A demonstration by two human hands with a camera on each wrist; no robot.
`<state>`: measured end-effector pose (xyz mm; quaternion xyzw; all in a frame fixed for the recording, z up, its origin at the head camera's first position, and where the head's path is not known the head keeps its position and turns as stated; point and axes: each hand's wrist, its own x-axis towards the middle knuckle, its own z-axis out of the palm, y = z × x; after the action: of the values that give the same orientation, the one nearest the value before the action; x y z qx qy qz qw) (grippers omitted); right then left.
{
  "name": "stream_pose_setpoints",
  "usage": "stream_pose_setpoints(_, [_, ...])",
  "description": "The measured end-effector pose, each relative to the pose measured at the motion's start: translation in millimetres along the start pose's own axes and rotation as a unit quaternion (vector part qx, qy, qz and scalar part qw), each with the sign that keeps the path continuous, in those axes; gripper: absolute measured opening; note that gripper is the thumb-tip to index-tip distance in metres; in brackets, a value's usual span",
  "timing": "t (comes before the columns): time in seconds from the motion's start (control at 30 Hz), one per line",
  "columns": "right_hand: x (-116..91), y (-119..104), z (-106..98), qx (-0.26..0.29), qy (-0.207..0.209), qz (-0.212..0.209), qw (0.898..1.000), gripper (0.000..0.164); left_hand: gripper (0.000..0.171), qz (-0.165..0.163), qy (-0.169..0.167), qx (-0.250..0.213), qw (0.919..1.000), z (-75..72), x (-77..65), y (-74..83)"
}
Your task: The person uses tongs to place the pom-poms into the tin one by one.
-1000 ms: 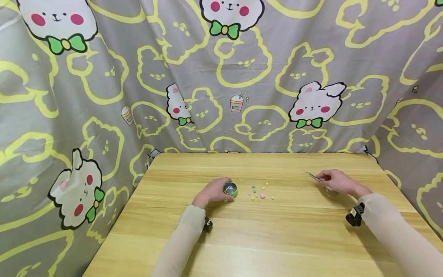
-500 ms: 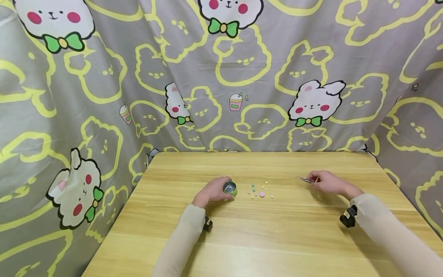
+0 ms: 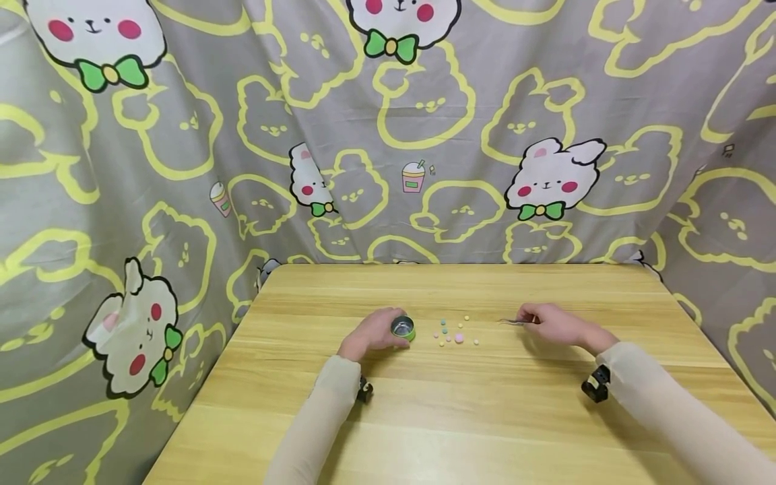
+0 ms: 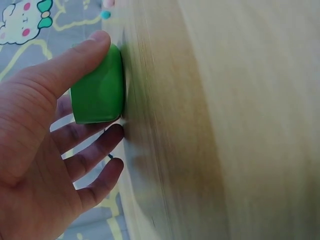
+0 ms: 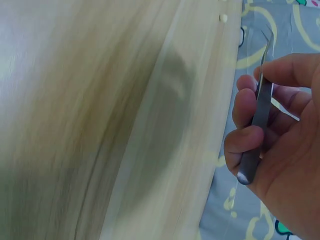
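Left of centre in the head view, the left hand (image 3: 374, 331) holds a green tin (image 4: 99, 92) upright on the wooden table (image 3: 424, 417). Its thumb lies along one side and at least one finger passes behind, while the lower fingers stand spread with gaps between them — a light hold, probably meant to stop the tin sliding. The grip comes from the side, so the mouth is uncovered and faces up.

Just right of the tin, near the middle of the frame, small loose beads (image 3: 443, 322) in teal, yellow and pink lie scattered, with one larger pink bead (image 3: 459, 338) among them. Right of these, the right hand (image 3: 554, 325) pinches metal tweezers (image 5: 261, 115) between thumb and curled fingers. The tips extend well past the fingers and point left towards the beads, a hold that seems suited to fine control — they look slightly parted, with nothing visible between them.
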<state>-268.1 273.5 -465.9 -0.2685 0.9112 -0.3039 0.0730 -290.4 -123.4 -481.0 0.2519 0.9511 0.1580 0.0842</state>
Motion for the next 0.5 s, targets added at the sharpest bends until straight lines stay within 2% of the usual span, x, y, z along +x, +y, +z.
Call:
stream_pose_setpoints(0.3, [4.1,-10.1,11.5,0.009,-0.005,-0.024,1.0,0.006,0.064,-0.001,0.0,-0.007,1.0,1.8,1.0,-1.5])
stream_pose_setpoints(0.5, [7.4,-13.9,21.2,-0.009,0.0,-0.036,0.999,0.005,0.062,0.0,-0.004,-0.013,0.9999,0.7,2.0,-3.4])
